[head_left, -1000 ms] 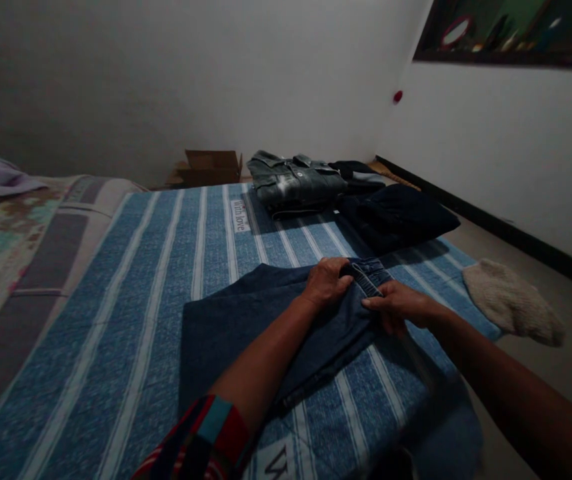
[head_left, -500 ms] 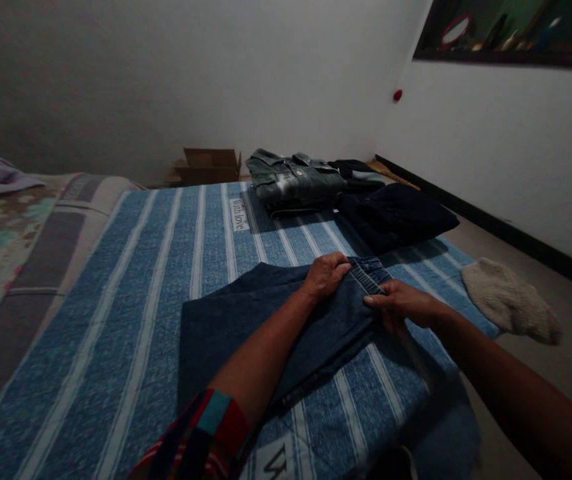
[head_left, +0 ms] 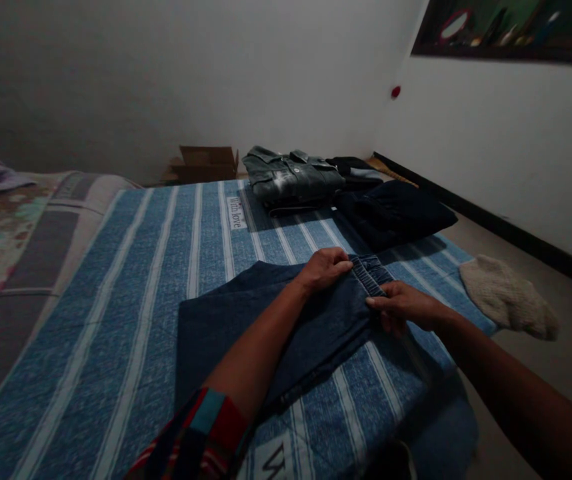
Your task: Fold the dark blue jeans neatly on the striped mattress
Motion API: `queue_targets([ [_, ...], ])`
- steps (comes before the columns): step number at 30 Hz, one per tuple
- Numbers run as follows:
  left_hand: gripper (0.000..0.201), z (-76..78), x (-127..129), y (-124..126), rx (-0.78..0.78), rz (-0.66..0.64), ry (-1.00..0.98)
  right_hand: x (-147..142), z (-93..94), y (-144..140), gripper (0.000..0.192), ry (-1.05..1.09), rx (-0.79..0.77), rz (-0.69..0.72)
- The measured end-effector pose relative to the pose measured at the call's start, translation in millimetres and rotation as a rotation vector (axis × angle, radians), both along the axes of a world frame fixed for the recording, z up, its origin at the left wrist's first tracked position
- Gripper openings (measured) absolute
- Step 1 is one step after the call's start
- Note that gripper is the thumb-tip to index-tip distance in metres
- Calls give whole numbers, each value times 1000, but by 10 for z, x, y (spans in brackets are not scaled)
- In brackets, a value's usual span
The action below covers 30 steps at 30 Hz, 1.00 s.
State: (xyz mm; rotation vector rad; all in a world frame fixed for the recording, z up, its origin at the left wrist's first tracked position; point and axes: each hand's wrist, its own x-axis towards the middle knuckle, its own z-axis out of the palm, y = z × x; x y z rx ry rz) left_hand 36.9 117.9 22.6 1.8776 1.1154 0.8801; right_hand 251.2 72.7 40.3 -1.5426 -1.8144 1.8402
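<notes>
Dark blue denim trousers (head_left: 236, 320) lie folded on a blue striped bed cover (head_left: 131, 293), their gathered elastic waistband toward the right. My left hand (head_left: 325, 268) grips the far part of the waistband, thumb on top and fingers curled over the cloth. At the near corner of the waistband, my right hand (head_left: 406, 303) pinches the denim between thumb and fingers; some of its fingertips are hidden beneath. My left forearm lies across the trousers and covers part of them.
Behind the trousers sit a folded grey-green denim jacket (head_left: 291, 179) and folded dark navy clothing (head_left: 396, 212). A beige knitted item (head_left: 506, 293) hangs at the bed's right edge. An open cardboard box (head_left: 209, 163) stands by the wall. Patterned bedding (head_left: 21, 247) lies at left.
The waistband's ribbed gathers show a little wider between my hands. Both hands keep their hold in nearly the same place, and the view has shifted slightly.
</notes>
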Motion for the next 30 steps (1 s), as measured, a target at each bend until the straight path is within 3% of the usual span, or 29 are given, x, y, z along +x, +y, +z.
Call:
queue_targets([
  [4,26,-18,-155,38,-231,-80,-90,11,-24,13,43,7,-10,7],
  [11,49,-52,-232,37,-235,-70,75,19,-35,24,42,1,-23,16],
  [18,41,-142,-241,84,-228,-20,112,21,-40,22,40,-1,-17,22],
  [25,28,-148,-250,44,-366,-51,-74,35,-76,34,40,8,-28,15],
  [30,26,-161,-235,29,-368,-12,-121,43,-95,31,41,11,-14,7],
])
